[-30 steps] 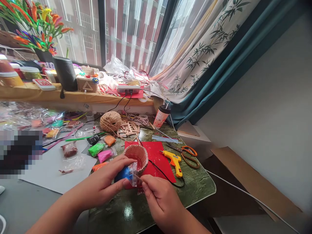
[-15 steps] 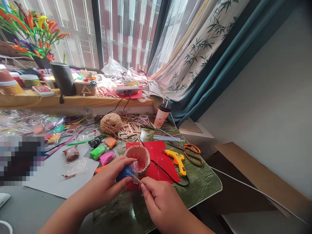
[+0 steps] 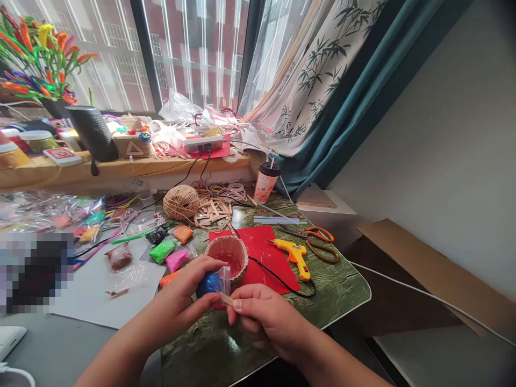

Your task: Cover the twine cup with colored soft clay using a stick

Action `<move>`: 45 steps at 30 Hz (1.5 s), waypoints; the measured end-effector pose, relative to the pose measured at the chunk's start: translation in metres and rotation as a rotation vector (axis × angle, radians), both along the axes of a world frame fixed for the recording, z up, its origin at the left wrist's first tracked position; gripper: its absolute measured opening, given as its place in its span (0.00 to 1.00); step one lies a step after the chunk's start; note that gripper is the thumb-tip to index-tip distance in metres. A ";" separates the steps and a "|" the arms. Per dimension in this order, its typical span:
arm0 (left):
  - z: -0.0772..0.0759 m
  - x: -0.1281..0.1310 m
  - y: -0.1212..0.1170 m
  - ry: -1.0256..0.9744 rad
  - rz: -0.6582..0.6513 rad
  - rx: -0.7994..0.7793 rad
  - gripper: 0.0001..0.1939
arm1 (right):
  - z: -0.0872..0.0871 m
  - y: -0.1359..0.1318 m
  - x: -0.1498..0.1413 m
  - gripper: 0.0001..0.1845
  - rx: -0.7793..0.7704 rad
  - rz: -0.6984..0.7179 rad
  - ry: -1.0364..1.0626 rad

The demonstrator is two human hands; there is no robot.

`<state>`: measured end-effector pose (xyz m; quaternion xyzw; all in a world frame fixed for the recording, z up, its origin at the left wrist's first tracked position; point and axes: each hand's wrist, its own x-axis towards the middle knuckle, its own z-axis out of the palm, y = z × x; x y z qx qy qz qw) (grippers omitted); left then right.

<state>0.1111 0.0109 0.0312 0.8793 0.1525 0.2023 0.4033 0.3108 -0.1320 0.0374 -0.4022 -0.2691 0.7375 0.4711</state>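
Left grip [image 3: 181,293] curls around a plastic bag of blue material [image 3: 207,285], which sits between thumb and fingers, its clear end pointing toward the right grip [image 3: 264,314]. That right grip pinches a flat wooden stick [image 3: 228,300], whose far end meets the bag's clear end; whether it reaches inside cannot be told. Just beyond the bag, a woven basket [image 3: 220,248] stands on a red sheet [image 3: 262,258]. Farther right, a yellow glue gun [image 3: 294,255] and scissors [image 3: 305,235] lie on the green counter [image 3: 342,290].
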 end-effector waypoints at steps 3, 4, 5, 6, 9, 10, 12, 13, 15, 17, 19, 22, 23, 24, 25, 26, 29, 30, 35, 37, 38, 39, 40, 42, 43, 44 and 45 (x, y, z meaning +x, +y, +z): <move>-0.001 0.000 -0.002 -0.024 -0.016 -0.021 0.22 | -0.006 0.001 -0.001 0.15 -0.023 0.058 0.258; -0.001 0.000 -0.003 -0.029 -0.018 -0.032 0.22 | -0.009 0.001 -0.002 0.15 -0.022 0.085 0.327; 0.000 0.000 -0.003 -0.032 -0.018 -0.043 0.22 | -0.013 0.001 -0.003 0.15 -0.017 0.113 0.391; 0.000 0.000 -0.004 -0.032 -0.018 -0.054 0.22 | -0.016 0.000 -0.006 0.15 -0.007 0.137 0.449; 0.001 -0.001 -0.005 -0.032 0.001 -0.096 0.22 | -0.027 -0.001 -0.017 0.15 0.028 0.149 0.571; 0.001 -0.001 -0.005 -0.035 0.017 -0.119 0.21 | -0.029 -0.001 -0.021 0.16 0.033 0.120 0.568; 0.000 -0.001 -0.004 -0.040 0.062 -0.171 0.21 | -0.028 -0.002 -0.029 0.18 0.062 -0.029 0.404; -0.001 0.000 -0.003 -0.042 0.090 -0.192 0.21 | -0.025 -0.002 -0.031 0.19 0.089 -0.130 0.238; -0.004 0.001 -0.001 -0.038 0.141 -0.219 0.20 | -0.014 -0.002 -0.030 0.21 0.183 -0.312 -0.218; -0.005 0.004 0.000 -0.035 0.181 -0.241 0.20 | -0.002 -0.003 -0.023 0.22 0.265 -0.337 -0.540; -0.005 0.005 0.001 -0.039 0.204 -0.268 0.20 | 0.007 -0.004 -0.014 0.21 0.291 -0.310 -0.609; -0.005 0.003 0.000 -0.078 0.213 -0.348 0.22 | 0.005 -0.005 -0.008 0.18 0.190 -0.204 -0.255; -0.005 0.002 0.000 -0.098 0.211 -0.381 0.24 | -0.001 -0.006 -0.010 0.17 0.145 -0.149 -0.052; -0.006 0.001 -0.001 -0.114 0.210 -0.413 0.25 | -0.007 -0.006 -0.014 0.16 0.099 -0.081 0.171; -0.006 0.001 -0.001 -0.123 0.214 -0.438 0.25 | -0.015 -0.007 -0.018 0.16 0.092 -0.025 0.371; -0.007 0.002 -0.001 -0.123 0.224 -0.454 0.25 | -0.022 -0.008 -0.023 0.16 0.100 -0.022 0.519; -0.005 0.005 0.003 -0.083 0.292 -0.461 0.25 | -0.036 -0.007 -0.032 0.17 0.142 -0.073 0.695; -0.004 0.005 0.007 -0.067 0.336 -0.447 0.25 | -0.036 -0.006 -0.031 0.17 0.147 -0.099 0.693; 0.005 -0.008 0.047 0.144 0.712 0.029 0.22 | -0.030 0.001 -0.002 0.18 0.193 -0.335 0.305; 0.004 -0.016 0.064 0.374 0.761 0.330 0.19 | -0.034 0.003 0.012 0.21 0.231 -0.561 0.087; 0.003 -0.019 0.069 0.411 0.777 0.377 0.17 | -0.038 0.003 0.019 0.21 0.213 -0.655 -0.010; 0.001 -0.019 0.070 0.423 0.788 0.407 0.16 | -0.044 0.004 0.024 0.22 0.187 -0.725 -0.103; -0.001 -0.018 0.069 0.414 0.791 0.436 0.16 | -0.050 0.004 0.027 0.23 0.177 -0.758 -0.135; -0.005 -0.009 0.055 0.336 0.708 0.476 0.19 | -0.061 0.004 0.030 0.24 0.167 -0.806 -0.184; -0.007 -0.003 0.045 0.206 0.588 0.504 0.19 | -0.065 0.004 0.030 0.24 0.175 -0.821 -0.199; -0.009 0.004 0.034 0.098 0.439 0.529 0.19 | -0.068 0.005 0.028 0.23 0.189 -0.831 -0.212; -0.011 0.012 0.023 0.041 0.287 0.573 0.20 | -0.069 0.006 0.026 0.23 0.207 -0.832 -0.213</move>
